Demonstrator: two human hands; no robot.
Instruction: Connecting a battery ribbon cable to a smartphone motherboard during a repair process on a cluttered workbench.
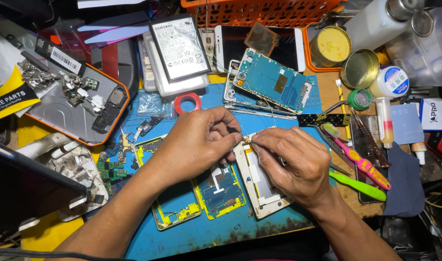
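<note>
blue mat nearest, rust-spotted at its edge, with a yellow-rimmed phone chassis and a white phone frame lying on it under the hands. left hand and right hand both pinch closed on a tiny part at the frame's top corner, too small to identify; i judge a slip could tear or drop it into the clutter. farther back: red tape roll, blue circuit board, orange basket.

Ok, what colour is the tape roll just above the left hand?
Red, with a white core: the tape roll, seen in the head view.
</note>
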